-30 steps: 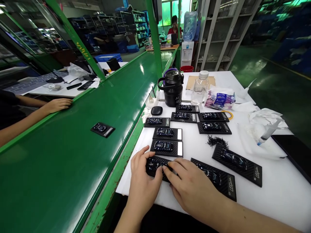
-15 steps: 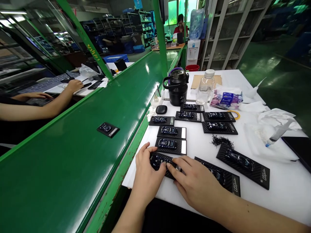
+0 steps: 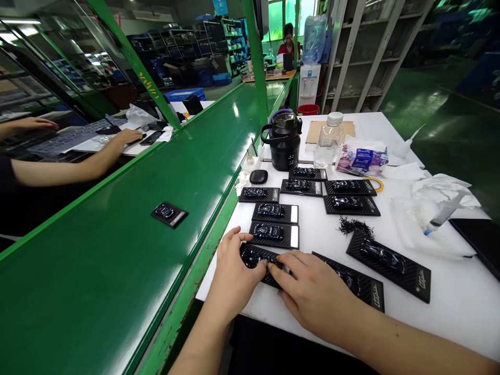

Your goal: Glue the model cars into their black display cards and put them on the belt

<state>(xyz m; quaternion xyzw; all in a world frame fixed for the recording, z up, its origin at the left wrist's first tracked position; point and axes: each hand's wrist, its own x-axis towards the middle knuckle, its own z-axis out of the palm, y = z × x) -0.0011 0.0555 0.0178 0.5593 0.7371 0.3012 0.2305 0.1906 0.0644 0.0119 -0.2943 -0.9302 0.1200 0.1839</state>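
A dark model car on a black carbon-patterned base (image 3: 253, 255) lies at the table's near left. My left hand (image 3: 236, 273) grips it, fingers at its far left edge and thumb on the car's near side. My right hand (image 3: 312, 286) presses its fingertips on the same car, meeting the left thumb, and covers the base's right end. Just beyond lie two similar car models (image 3: 267, 230) whose bases carry white strips. Beside my right hand, partly behind it, is a larger car model (image 3: 349, 281); another large one (image 3: 386, 258) lies farther right.
More car models (image 3: 347, 202) lie farther back, near black shreds (image 3: 355, 227). A black flask (image 3: 285, 140), clear bottle (image 3: 330, 140), tissue pack (image 3: 362, 159) and syringe (image 3: 445, 213) stand or lie around. Left, a green conveyor (image 3: 117, 260) carries one car model (image 3: 169, 214); a co-worker's arm (image 3: 86, 164) is beyond.
My hands keep nearly the same hold on the car model. The model on the conveyor has shifted slightly left and nearer. The co-worker's hands have moved, one lifting at the far left.
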